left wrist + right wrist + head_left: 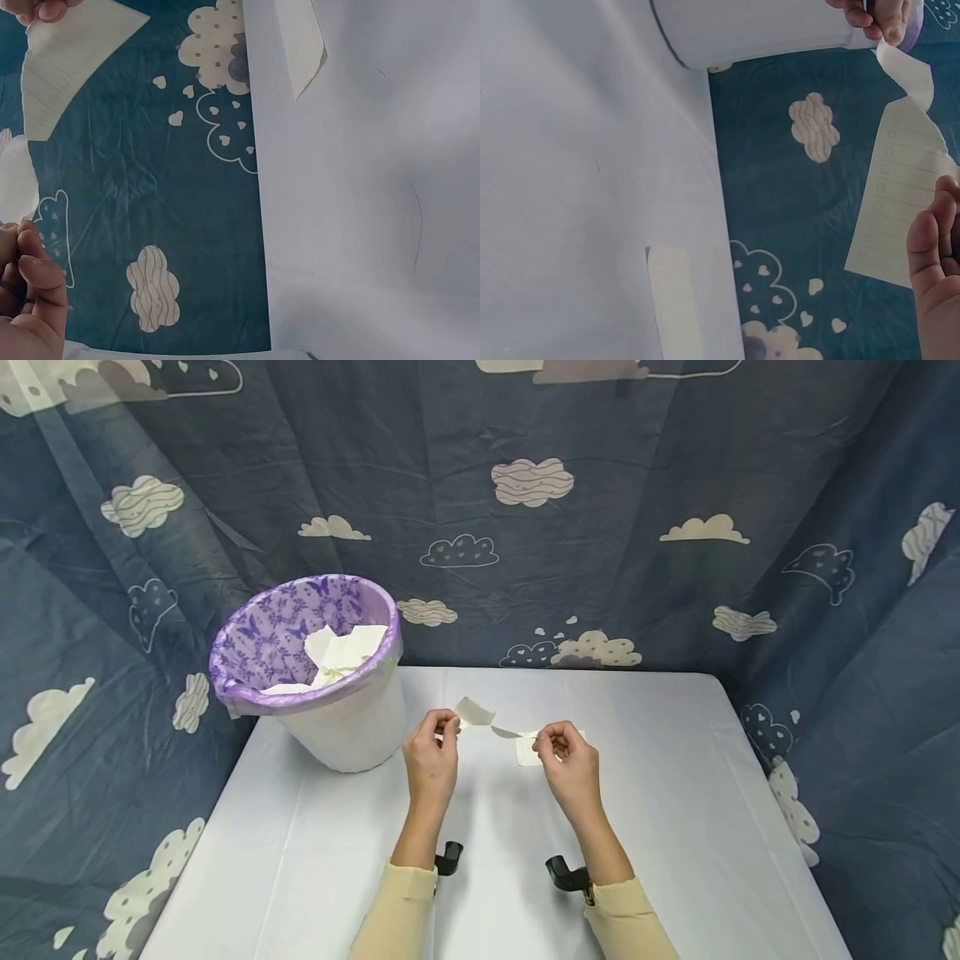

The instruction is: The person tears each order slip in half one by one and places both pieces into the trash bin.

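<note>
Between my two hands is a partly torn sheet of lined paper with small checkboxes printed along one side. My left hand (432, 763) pinches a curling strip of paper (909, 71) by its edge. My right hand (574, 770) pinches the larger lined sheet (889, 206) between thumb and fingers. In the right wrist view the two parts meet at a narrow point along a ragged edge. Both hands hold the paper above the table. Below it, close to the right hand, a pale slip of paper (528, 752) lies on the white tabletop.
A white bin (348, 727) with a purple butterfly-patterned liner (262, 639) stands at the table's back left, with crumpled and torn papers (345, 652) inside. A dark blue cloud-print curtain (615, 560) surrounds the white table (675, 802). Each wrist wears a black camera mount (567, 874).
</note>
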The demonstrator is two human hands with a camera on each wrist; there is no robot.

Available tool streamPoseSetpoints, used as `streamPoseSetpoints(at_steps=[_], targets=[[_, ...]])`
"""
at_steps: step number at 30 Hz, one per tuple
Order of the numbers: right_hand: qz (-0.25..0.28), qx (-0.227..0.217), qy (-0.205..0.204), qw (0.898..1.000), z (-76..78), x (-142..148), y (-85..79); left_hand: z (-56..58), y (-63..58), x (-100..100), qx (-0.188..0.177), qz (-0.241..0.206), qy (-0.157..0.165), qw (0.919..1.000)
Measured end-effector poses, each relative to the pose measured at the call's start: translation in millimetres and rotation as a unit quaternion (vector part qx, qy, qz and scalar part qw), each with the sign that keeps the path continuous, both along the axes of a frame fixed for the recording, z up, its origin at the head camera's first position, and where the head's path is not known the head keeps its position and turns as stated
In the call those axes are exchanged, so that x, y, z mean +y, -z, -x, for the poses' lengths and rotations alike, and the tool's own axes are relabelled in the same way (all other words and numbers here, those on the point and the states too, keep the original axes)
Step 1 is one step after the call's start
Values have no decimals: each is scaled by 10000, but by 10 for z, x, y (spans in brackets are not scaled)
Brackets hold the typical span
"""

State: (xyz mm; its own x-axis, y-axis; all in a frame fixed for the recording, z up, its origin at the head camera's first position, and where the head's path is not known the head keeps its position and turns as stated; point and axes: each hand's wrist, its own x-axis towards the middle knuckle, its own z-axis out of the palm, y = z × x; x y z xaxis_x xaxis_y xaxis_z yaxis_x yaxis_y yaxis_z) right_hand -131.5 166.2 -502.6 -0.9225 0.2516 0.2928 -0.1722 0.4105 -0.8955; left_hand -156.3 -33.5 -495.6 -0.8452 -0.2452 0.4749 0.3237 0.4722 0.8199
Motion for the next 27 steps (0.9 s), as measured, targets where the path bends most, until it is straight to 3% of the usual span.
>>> streamPoseSetpoints(at_steps=[11, 27], targets=[[157, 70, 192, 9997, 15, 70, -26, 14, -12, -4, -66, 71, -95, 9999], [7, 21, 349, 9994, -13, 170, -11, 59, 107, -55, -29, 5, -346, 9994]])
